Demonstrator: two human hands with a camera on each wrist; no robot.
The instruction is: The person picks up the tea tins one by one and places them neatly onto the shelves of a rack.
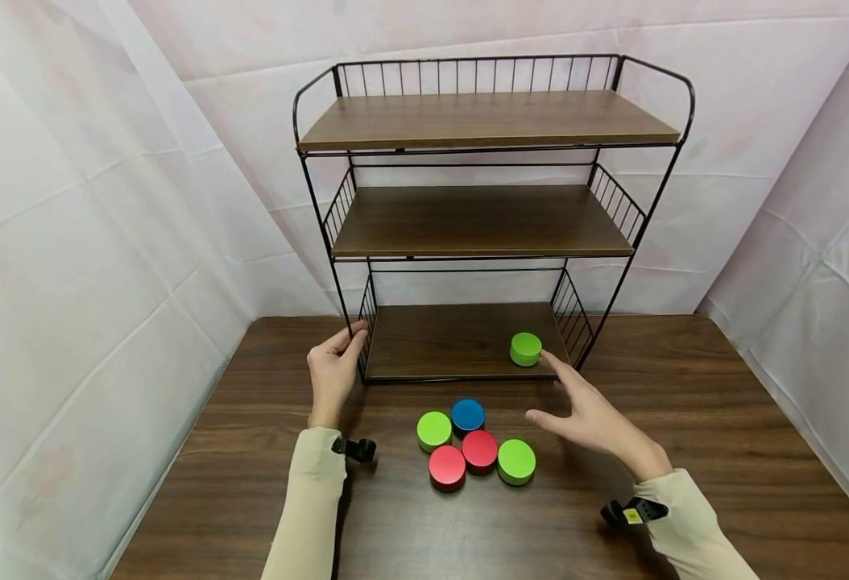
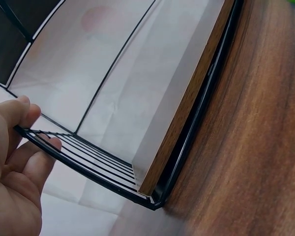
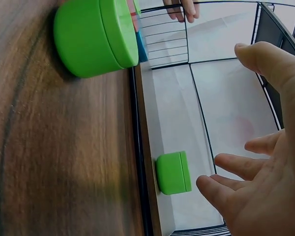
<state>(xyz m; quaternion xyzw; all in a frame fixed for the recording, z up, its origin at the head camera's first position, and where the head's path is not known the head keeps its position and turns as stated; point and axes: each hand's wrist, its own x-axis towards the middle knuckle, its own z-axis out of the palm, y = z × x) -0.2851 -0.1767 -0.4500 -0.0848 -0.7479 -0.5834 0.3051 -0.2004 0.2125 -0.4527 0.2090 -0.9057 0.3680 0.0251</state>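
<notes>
My left hand (image 1: pixel 333 377) grips the black wire side of a three-tier rack (image 1: pixel 446 342), low on its left post. In the left wrist view, the fingers curl around the thin side frame (image 2: pixel 96 182). A small round green container with a lid (image 1: pixel 525 350) stands on the bottom shelf near its right end. Beside it, my right hand (image 1: pixel 590 409) reaches in with fingers spread and thumb apart, holding nothing. The right wrist view shows the fingertips just off the green container (image 3: pixel 173 173), with open space between thumb and fingers.
On the table before the rack cluster two green containers (image 1: pixel 515 462), two red containers (image 1: pixel 447 469) and a blue container (image 1: pixel 468 417). The middle shelf (image 1: pixel 482 219) and top shelf (image 1: pixel 490 118) overhang the bottom one. White cloth (image 1: pixel 105 242) hangs behind and at both sides.
</notes>
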